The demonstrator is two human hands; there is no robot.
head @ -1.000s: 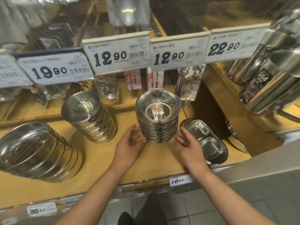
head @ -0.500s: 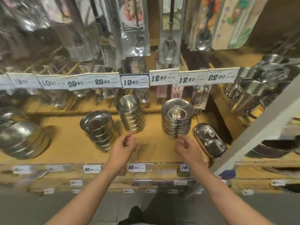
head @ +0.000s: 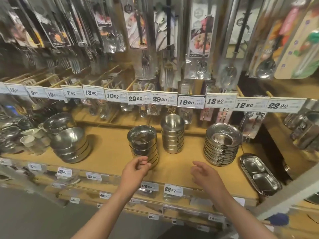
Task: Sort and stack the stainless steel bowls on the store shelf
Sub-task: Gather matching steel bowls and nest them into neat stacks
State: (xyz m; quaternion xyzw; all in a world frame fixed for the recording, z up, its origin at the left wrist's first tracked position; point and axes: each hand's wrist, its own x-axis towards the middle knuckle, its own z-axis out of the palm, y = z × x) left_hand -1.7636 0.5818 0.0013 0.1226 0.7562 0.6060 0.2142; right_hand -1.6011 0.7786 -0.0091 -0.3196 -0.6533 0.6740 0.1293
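Both hands hover empty over the front edge of the shelf (head: pixel 110 152). The left hand (head: pixel 133 169), fingers loosely curled, sits just in front of a stack of steel bowls (head: pixel 143 144); whether it touches the stack is unclear. Beyond that stands a narrower bowl stack (head: pixel 172 133). The right hand (head: pixel 206 175) is open, with a stack of wide-rimmed bowls (head: pixel 222 144) beyond it to the right and divided trays (head: pixel 259 175) further right. Far left of the left hand leans a larger bowl stack (head: pixel 70 145).

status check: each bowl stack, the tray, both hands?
Left hand: empty, fingers curled, by the middle stack.
Right hand: empty, open.
Big bowl stack: leaning.
Middle stack: upright.
Tall narrow stack: upright.
Wide-rimmed stack: upright, even.
Divided trays: nested flat.
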